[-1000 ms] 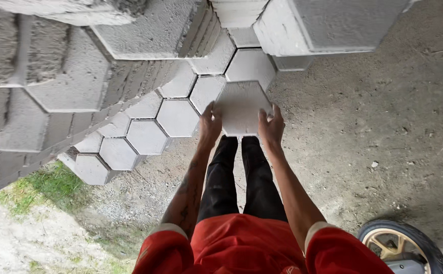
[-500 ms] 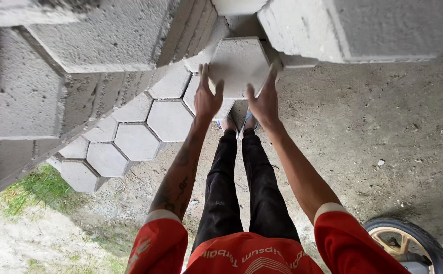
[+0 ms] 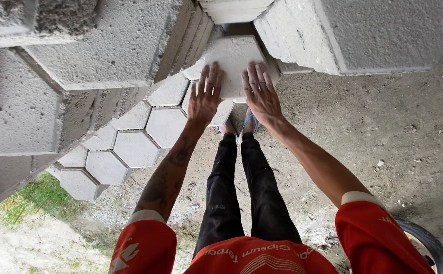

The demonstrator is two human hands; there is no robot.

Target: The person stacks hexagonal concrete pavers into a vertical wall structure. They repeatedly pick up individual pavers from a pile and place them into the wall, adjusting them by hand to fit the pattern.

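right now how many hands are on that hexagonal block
2: the left hand lies flat on the hexagonal concrete block at its left side, the right hand flat at its right side.

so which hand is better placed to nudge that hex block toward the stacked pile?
Probably the right hand: it lies flat on the hexagonal block on the side away from the stacked pile, so it could push toward it. The left hand sits on the pile side.
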